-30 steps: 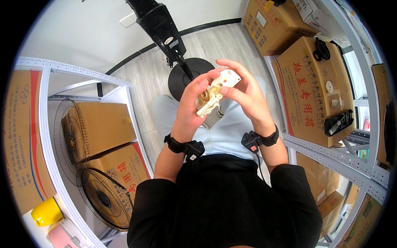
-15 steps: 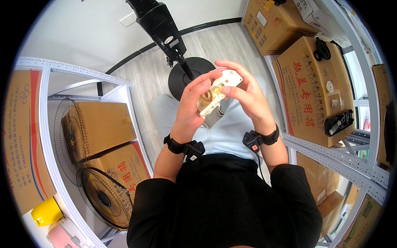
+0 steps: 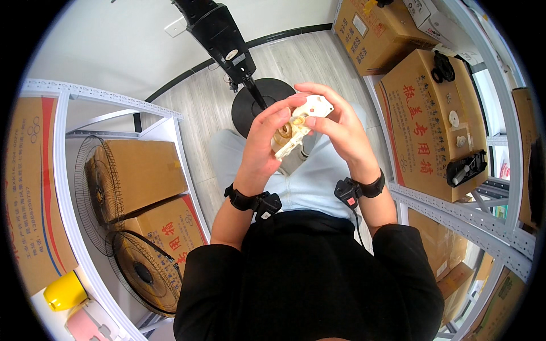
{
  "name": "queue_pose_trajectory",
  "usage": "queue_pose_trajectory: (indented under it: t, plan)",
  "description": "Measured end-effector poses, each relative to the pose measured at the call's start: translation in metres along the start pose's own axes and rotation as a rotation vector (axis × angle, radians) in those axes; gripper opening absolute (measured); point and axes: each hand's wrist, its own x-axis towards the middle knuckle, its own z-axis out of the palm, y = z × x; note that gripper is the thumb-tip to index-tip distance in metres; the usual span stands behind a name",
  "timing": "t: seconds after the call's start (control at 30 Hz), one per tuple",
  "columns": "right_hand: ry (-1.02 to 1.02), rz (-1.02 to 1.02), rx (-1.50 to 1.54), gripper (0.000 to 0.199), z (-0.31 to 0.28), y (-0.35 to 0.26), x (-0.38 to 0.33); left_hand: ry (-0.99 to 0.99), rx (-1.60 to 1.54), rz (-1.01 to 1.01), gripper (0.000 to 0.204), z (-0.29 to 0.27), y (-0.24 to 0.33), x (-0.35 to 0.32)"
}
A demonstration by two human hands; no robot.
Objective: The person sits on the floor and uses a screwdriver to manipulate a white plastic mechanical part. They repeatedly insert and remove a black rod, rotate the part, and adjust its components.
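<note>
Between my two hands, above my lap, is a cream-white plastic gear housing [image 3: 297, 138] with tan and yellowish round parts in it. My left hand [image 3: 265, 132] is closed around its left side, fingers over the top edge. My right hand [image 3: 339, 128] grips the right side, its thumb resting on the face near the yellowish round part. The fingertips behind the housing are hidden. Black straps with small boxes sit on both my wrists.
Black fan stand [image 3: 227, 48] with a round base [image 3: 242, 111] ahead. Wire fan guards [image 3: 142, 273] lean on the left rack [image 3: 79, 165]. At right, a carton [image 3: 424, 119] carries a black plastic tray [image 3: 466, 169], a white disc [image 3: 453, 119] and other small parts. A yellow cup [image 3: 64, 291] stands lower left.
Almost nothing differs. The housing and both hands keep nearly the same place and grip.
</note>
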Motion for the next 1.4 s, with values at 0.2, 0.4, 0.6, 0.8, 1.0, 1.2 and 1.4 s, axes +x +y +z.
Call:
queue_pose_trajectory:
  t: [0.2,0.4,0.6,0.8,1.0,1.2,1.4]
  plan:
    - [-0.011,0.012,0.008,0.047,-0.002,0.000,0.001,0.008,0.024,0.004,0.035,0.003,0.001,0.000]
    - [-0.020,-0.004,0.046,0.042,-0.010,0.007,0.001,-0.017,-0.025,-0.021,0.039,-0.005,-0.002,0.003]
    - [0.015,0.099,0.287,0.044,-0.025,0.024,-0.002,-0.014,-0.199,-0.061,0.042,-0.014,-0.004,0.004]
    - [-0.115,0.186,0.275,0.035,-0.036,0.038,-0.001,-0.037,-0.208,-0.062,0.043,-0.015,-0.003,0.006]
    - [-0.066,0.168,0.278,0.029,-0.033,0.040,0.000,0.043,-0.157,-0.061,0.043,-0.011,0.000,0.003]
    - [0.022,0.115,0.252,0.029,-0.031,0.041,0.002,0.163,-0.093,-0.002,0.045,-0.007,0.001,0.002]
    - [0.060,0.048,0.162,0.033,-0.032,0.033,0.002,0.125,-0.020,-0.002,0.043,-0.007,0.001,0.002]
